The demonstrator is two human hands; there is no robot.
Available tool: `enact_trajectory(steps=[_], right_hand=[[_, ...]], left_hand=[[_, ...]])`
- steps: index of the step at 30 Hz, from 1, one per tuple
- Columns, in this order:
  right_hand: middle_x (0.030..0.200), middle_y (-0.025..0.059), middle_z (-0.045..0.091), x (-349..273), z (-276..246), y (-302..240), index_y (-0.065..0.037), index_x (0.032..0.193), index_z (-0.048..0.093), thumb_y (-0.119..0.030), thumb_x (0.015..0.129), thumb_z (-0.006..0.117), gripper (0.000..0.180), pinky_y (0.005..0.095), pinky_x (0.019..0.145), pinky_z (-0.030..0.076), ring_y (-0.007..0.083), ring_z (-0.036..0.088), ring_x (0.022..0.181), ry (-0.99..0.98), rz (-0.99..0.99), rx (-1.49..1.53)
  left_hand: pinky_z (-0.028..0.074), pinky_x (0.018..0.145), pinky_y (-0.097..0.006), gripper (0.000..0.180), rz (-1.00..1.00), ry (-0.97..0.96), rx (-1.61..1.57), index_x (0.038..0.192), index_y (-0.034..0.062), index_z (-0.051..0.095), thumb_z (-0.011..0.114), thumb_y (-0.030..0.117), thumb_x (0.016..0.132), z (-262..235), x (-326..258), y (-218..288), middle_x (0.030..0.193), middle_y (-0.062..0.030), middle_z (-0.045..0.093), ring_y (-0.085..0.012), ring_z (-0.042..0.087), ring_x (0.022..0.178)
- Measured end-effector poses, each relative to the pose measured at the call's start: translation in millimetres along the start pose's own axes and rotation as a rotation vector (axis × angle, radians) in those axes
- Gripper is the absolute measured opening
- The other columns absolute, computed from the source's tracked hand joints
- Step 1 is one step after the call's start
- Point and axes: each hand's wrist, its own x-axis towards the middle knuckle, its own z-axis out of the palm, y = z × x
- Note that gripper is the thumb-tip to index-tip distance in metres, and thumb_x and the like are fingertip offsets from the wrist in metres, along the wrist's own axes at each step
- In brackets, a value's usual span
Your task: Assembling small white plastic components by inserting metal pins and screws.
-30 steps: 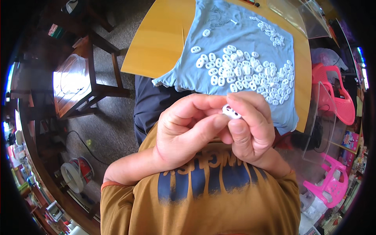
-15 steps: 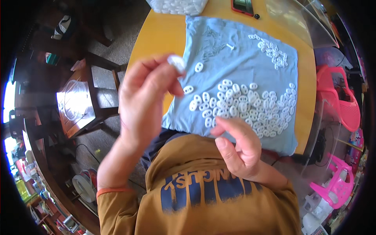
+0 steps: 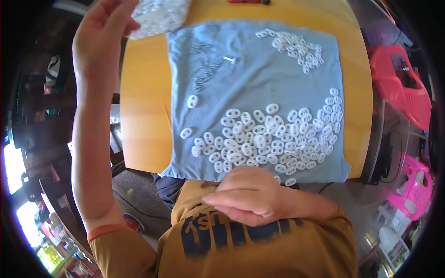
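Note:
My left hand (image 3: 105,25) is raised at the far left, partly cut off by the top edge, beside a clear bag (image 3: 160,18) full of white pieces. Its fingers look apart, and no piece shows between them. My right hand (image 3: 248,197) is in front of my shirt at the cloth's near edge. Its fingers are folded together, hiding anything inside. White oval plastic pieces with two holes (image 3: 259,141) lie heaped across the near part of a blue cloth (image 3: 250,83). Two such pieces, an upper one (image 3: 192,101) and a lower one (image 3: 186,133), lie apart at its left.
Smaller white pieces (image 3: 296,48) lie at the cloth's far right. Thin grey metal bits (image 3: 204,65) and a white T-shaped piece (image 3: 229,60) are at the far left. The cloth covers a yellow wooden table (image 3: 143,102). Pink chairs (image 3: 403,88) stand at right.
My left hand has moved forward and left to the bag; the white piece it held no longer shows. My right hand's fingers have closed and it has drawn back. The view has shifted.

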Motion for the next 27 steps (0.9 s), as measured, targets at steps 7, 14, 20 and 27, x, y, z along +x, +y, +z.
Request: enact_trajectory(steps=[7,14,20,27], right_hand=[[0.072,0.0068,0.057,2.5,1.8,6.2,0.0,0.097,0.062,0.002,0.071,0.068,0.027,0.0307,0.049,0.042,0.0212,0.055,0.058,0.022,-0.054,0.093],[0.074,0.0069,0.057,-1.2,-0.1,5.1,0.0,0.097,0.062,0.0,0.071,0.068,0.026,0.0306,0.05,0.043,0.0215,0.055,0.059,0.036,-0.043,0.089],[0.081,0.0079,0.056,-3.3,-3.8,5.3,-0.003,0.096,0.059,-0.006,0.072,0.065,0.025,0.0347,0.059,0.045,0.0254,0.056,0.07,-0.018,0.014,0.089],[0.076,0.0081,0.053,-0.4,-7.8,6.0,-0.002,0.093,0.059,-0.006,0.072,0.064,0.022,0.0367,0.056,0.043,0.0262,0.053,0.066,-0.014,-0.004,0.115]], left_hand=[[0.05,0.061,-0.028,0.012,0.471,-0.313,0.387,0.089,0.0036,0.063,0.063,0.001,0.077,44.9,-54.8,21.9,0.08,-0.0094,0.063,-0.0243,0.062,0.07],[0.048,0.06,-0.033,0.013,0.41,-0.411,0.361,0.089,0.0038,0.062,0.063,0.002,0.076,66.9,-56.8,21.5,0.076,-0.0093,0.061,-0.0275,0.06,0.07],[0.048,0.06,-0.035,0.013,0.462,-0.477,0.348,0.088,0.0047,0.061,0.062,0.003,0.076,87.1,-53.0,24.2,0.074,-0.0088,0.059,-0.028,0.059,0.069],[0.047,0.062,-0.037,0.013,0.454,-0.545,0.304,0.09,0.0047,0.06,0.06,0.007,0.077,118.3,-41.5,23.8,0.078,-0.0103,0.059,-0.0298,0.058,0.073]])
